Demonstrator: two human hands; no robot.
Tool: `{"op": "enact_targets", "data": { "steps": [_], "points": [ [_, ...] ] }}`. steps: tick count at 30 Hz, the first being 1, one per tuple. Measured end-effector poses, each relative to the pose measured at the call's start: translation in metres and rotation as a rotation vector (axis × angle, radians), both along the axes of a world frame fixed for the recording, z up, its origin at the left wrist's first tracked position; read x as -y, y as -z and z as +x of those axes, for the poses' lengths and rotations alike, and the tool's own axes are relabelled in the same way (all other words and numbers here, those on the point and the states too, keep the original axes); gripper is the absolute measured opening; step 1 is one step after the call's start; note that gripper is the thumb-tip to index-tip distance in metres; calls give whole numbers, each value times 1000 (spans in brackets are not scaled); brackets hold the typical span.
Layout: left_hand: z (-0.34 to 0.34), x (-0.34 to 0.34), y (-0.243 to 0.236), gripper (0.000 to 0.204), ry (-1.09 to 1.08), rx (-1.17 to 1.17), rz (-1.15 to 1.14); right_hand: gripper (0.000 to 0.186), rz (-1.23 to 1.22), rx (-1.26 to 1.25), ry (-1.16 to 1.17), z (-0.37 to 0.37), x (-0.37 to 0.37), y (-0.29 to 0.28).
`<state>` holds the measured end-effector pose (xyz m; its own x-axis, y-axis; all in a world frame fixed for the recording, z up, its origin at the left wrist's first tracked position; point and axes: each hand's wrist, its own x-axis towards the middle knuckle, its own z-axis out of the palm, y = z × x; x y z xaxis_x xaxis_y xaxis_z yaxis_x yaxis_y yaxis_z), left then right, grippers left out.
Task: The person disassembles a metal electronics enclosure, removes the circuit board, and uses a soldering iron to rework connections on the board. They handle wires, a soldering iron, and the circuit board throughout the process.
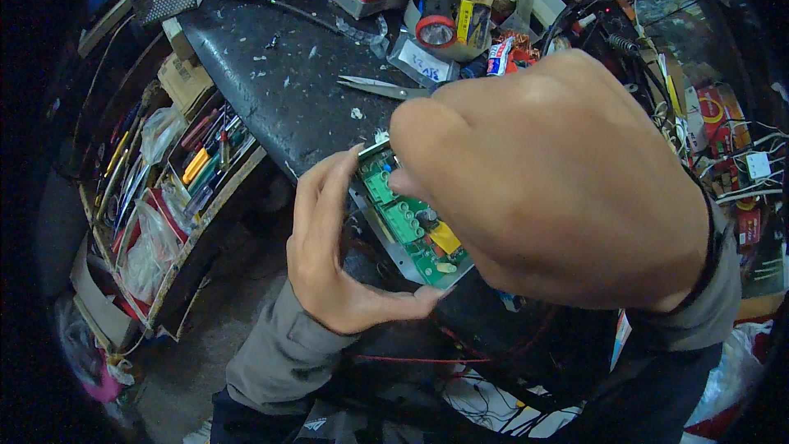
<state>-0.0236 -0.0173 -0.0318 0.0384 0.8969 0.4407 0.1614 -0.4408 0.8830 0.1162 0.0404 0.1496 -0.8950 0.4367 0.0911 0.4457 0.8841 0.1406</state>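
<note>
A green circuit board [426, 256] sits in a shallow metal tray, tilted over the front edge of the bench. On it are light green terminal blocks [403, 221] and a yellow block-shaped part [445, 238]. My left hand [329, 267] grips the tray, with the thumb at its near corner and the fingers along its far left edge. Over the board's right side, my right hand [551, 181] is closed with its fingers curled. The hand covers much of the board, and whatever it holds is hidden behind it.
Scissors [382, 87] lie on the black bench top [246, 57] just beyond the board. A flashlight [436, 20], small boxes and loose parts crowd the back. An open drawer [226, 177] of tools and plastic bags juts out at left. Wires [748, 185] tangle at right.
</note>
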Motion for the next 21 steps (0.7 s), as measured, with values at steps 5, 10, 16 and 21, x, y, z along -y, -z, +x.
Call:
{"op": "enact_targets", "data": {
  "steps": [5,10,16,21],
  "points": [
    [-2,-5,-1,108,-70,-62,163,23,-19,59,120,4,-7,15],
    [0,-3,-4,106,-44,-86,120,26,-57,71,210,21,-1,21],
    [3,-1,-2,120,35,130,72,12,-164,-174,175,26,-11,-4],
    [1,7,0,62,4,413,-2,15,-425,-415,414,27,-2,-4]
  ]
}}
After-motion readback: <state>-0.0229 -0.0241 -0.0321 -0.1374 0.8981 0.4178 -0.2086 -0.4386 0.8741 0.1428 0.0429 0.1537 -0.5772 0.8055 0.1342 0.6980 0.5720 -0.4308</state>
